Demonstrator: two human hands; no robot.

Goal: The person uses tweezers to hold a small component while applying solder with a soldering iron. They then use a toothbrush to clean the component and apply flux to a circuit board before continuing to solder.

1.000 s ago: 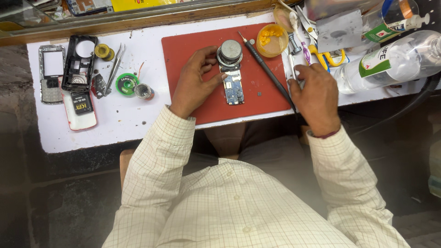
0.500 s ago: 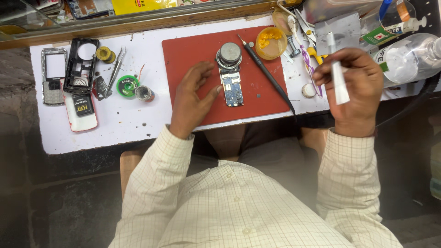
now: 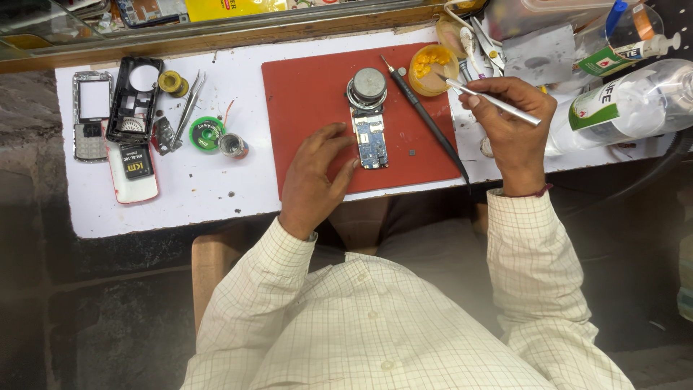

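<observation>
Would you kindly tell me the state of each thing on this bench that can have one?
Blue phone circuit board: bare, flat on red mat, left hand steadying it.
Silver tweezers: gripped by right hand, tip over yellow paste pot.
Yellow paste pot: open.
Black phone frame: stripped, empty.

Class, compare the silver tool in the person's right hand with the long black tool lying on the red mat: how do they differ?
The slim silver metal tool is held in the right hand, tip at the round yellow tub; the long black tool lies untouched across the red mat. The silver one looks shorter. Both are thin and pointed.
</observation>
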